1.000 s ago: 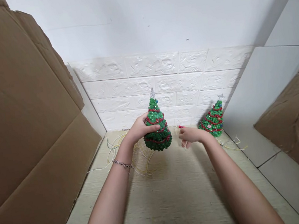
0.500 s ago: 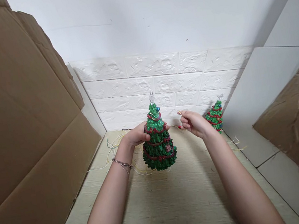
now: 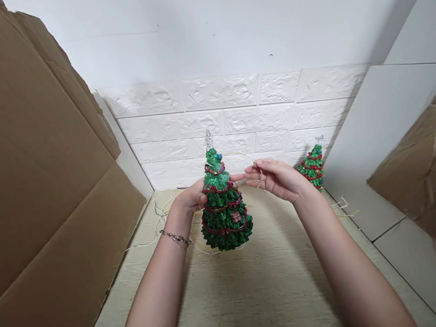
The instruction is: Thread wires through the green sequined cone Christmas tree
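My left hand [image 3: 194, 195] is wrapped round a decorated green Christmas tree figurine [image 3: 224, 206] with red garlands and a clear topper, held upright above the table. The thumb shows at its left side, and fingertips come out behind it on the right. To the right of the tree, my right hand [image 3: 275, 177] pinches a thin pale wire [image 3: 244, 153] between thumb and fingers. The wire arcs from behind the upper part of the tree to my fingers and loops below them. Its far end is hidden by the tree.
A second, similar Christmas tree figurine [image 3: 313, 168] stands at the back right. Tangled yellow and white wires [image 3: 162, 215] lie at the back left. Cardboard [image 3: 39, 174] walls off the left side; more cardboard [image 3: 433, 175] leans at the right against white panels.
The tree has shifted slightly left in view. The wire now shows as an arc between the tree and my right hand, whose fingers have stretched toward the tree.
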A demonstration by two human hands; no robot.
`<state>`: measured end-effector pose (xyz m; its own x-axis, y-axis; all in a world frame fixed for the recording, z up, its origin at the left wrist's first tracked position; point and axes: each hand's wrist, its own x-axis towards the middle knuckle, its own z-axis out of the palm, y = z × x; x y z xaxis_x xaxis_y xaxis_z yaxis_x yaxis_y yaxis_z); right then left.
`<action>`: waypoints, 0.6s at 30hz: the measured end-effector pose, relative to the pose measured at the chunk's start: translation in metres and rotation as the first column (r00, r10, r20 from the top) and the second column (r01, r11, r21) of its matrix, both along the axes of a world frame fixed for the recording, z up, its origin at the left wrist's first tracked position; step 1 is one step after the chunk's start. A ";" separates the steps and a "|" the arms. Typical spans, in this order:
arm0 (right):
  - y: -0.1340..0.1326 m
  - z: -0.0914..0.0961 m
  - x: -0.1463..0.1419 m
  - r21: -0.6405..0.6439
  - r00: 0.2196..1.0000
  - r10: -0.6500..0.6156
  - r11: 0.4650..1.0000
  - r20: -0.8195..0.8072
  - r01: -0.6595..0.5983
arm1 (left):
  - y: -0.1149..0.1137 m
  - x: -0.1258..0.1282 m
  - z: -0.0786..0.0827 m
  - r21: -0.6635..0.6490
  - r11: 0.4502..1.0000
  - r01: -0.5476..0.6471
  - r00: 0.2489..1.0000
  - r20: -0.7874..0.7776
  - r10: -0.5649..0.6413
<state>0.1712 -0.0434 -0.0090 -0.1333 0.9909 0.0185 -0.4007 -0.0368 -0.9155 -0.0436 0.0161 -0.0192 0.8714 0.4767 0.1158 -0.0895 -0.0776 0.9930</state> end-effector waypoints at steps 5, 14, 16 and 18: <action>0.000 0.002 -0.008 0.023 0.999 -0.042 0.999 -0.002 0.042 | 0.005 0.001 -0.003 0.094 0.993 0.068 0.995 -0.073 -0.061; -0.002 0.004 -0.010 -0.027 0.999 -0.033 0.999 0.043 0.035 | 0.004 0.004 -0.001 0.271 0.961 -0.053 0.998 -0.009 0.058; -0.002 0.005 -0.010 -0.023 0.997 -0.054 0.998 0.048 0.055 | 0.004 0.003 -0.002 0.216 0.976 0.011 1.000 -0.028 -0.005; -0.001 0.004 -0.009 -0.021 0.996 -0.077 0.997 0.044 0.078 | 0.005 0.003 -0.003 0.155 0.984 0.083 0.996 -0.044 -0.077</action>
